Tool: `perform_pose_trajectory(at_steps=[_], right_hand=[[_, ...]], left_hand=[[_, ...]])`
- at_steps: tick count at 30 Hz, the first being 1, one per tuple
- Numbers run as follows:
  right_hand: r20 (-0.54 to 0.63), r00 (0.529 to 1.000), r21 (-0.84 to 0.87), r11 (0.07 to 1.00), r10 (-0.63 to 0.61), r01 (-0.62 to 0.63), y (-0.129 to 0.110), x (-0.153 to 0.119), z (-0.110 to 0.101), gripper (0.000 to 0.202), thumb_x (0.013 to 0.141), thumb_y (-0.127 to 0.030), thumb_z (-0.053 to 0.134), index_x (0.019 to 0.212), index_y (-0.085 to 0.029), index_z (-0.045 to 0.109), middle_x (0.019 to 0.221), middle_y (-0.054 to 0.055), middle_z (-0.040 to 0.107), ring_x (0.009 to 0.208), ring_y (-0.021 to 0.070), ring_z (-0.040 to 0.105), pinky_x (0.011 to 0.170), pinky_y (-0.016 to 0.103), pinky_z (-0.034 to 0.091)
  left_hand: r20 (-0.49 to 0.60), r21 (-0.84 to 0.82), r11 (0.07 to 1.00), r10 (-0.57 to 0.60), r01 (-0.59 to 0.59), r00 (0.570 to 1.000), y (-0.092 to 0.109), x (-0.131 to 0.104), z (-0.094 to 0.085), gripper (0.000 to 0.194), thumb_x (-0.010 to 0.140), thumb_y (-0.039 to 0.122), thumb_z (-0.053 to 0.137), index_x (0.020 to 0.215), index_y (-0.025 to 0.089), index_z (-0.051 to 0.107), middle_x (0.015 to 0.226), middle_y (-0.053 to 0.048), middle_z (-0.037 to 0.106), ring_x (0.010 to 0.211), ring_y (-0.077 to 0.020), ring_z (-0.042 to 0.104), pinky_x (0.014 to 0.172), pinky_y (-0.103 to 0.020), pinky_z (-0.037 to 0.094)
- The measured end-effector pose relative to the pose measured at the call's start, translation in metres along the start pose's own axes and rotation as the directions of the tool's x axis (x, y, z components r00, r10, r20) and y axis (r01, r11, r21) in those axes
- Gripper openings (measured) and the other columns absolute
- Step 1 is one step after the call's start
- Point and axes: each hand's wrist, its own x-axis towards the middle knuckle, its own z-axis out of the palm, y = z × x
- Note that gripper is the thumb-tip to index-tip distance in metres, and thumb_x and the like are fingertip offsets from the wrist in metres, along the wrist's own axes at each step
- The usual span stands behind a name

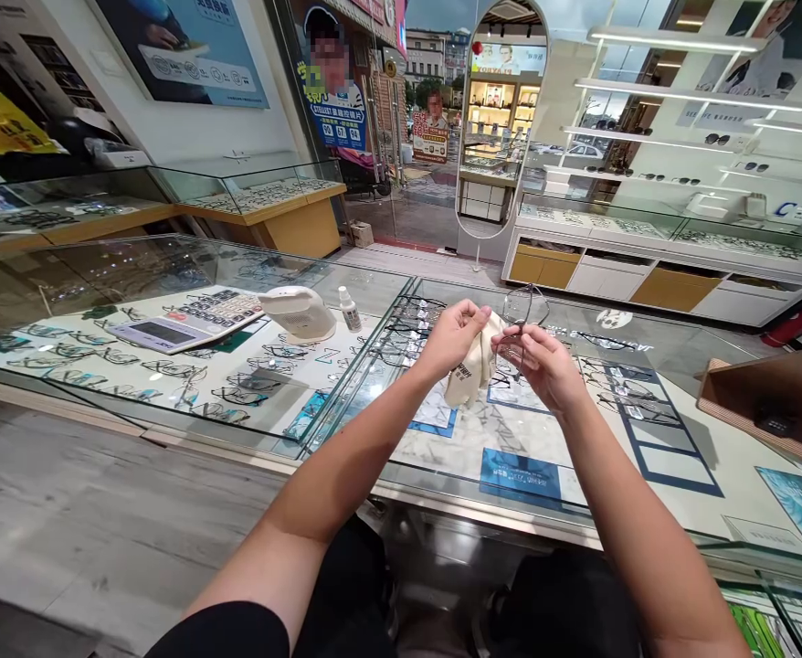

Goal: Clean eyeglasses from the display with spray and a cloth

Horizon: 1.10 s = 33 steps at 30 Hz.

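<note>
1. Above the glass counter, nearer its far edge than its near one, the glasses and the cloth are being held up. The handling is being judged partway: both are taken up, neither is set down; how much is finished cannot be told.
2. The glasses are being gripped by the curled right hand, the cloth being pinched by the left hand.
3. The cloth is being hung toward the near edge.
4. The rims are being pointed upward, the long axis being unclear.
</note>
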Motion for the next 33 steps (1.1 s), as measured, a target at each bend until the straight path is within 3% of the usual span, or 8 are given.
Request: perform_pose_trajectory(at_steps=[7,15,21,24,27,33], right_hand=[[-0.052,0.998,-0.041,0.999,-0.036,0.033,-0.008,0.001,-0.003,0.033,0.087,-0.054,0.084,0.106,-0.028,0.078,0.113,0.006,0.083,0.115,0.0274,0.078,0.117,0.049,0.054],[-0.077,0.996,-0.055,0.998,-0.034,0.030,-0.012,0.001,-0.004,0.030,0.088,-0.050,0.084,0.105,-0.027,0.079,0.111,0.006,0.083,0.113,0.0261,0.077,0.116,0.045,0.053],[-0.054,0.998,-0.074,0.997,-0.010,0.006,-0.016,-0.002,-0.002,0.031,0.086,-0.053,0.083,0.103,-0.027,0.079,0.111,0.006,0.084,0.111,0.0282,0.077,0.108,0.047,0.057],[0.012,0.999,-0.086,0.995,0.046,-0.045,-0.014,-0.003,0.000,0.032,0.086,-0.054,0.084,0.102,-0.027,0.080,0.109,0.007,0.084,0.106,0.0278,0.078,0.107,0.047,0.057],[0.043,0.996,-0.086,0.994,0.077,-0.074,-0.010,-0.003,0.003,0.032,0.087,-0.054,0.084,0.103,-0.026,0.081,0.109,0.006,0.084,0.105,0.0268,0.078,0.103,0.044,0.058],[0.001,0.996,-0.099,0.991,0.091,-0.090,-0.002,-0.001,0.003,0.033,0.087,-0.055,0.084,0.105,-0.027,0.082,0.112,0.006,0.084,0.107,0.0266,0.077,0.100,0.041,0.058]], left_hand=[[-0.028,0.010,1.000,0.010,-0.010,1.000,0.002,0.003,-0.007,0.062,0.079,0.076,0.081,0.080,0.021,0.053,0.067,0.003,0.059,0.056,-0.0103,0.050,0.054,-0.023,0.036],[0.046,0.009,0.999,-0.038,0.038,0.998,0.005,0.002,-0.010,0.063,0.075,0.077,0.083,0.082,0.020,0.055,0.069,0.002,0.062,0.056,-0.0100,0.052,0.052,-0.023,0.039],[-0.108,0.006,0.999,-0.040,0.041,0.993,0.008,0.007,-0.014,0.059,0.078,0.073,0.082,0.081,0.021,0.054,0.062,0.004,0.058,0.050,-0.0085,0.046,0.047,-0.022,0.033],[-0.142,-0.052,0.997,-0.055,0.048,0.988,0.010,0.009,-0.016,0.056,0.078,0.067,0.084,0.083,0.021,0.051,0.065,0.005,0.058,0.054,-0.0093,0.051,0.050,-0.021,0.041],[-0.087,-0.126,0.991,-0.046,0.035,0.995,0.012,0.008,-0.014,0.059,0.076,0.067,0.086,0.088,0.022,0.049,0.073,0.004,0.062,0.062,-0.0112,0.059,0.056,-0.022,0.050],[0.040,-0.173,0.985,0.030,-0.022,0.999,0.014,0.001,-0.004,0.061,0.076,0.070,0.086,0.094,0.022,0.051,0.084,0.002,0.066,0.074,-0.0120,0.064,0.069,-0.024,0.057]])
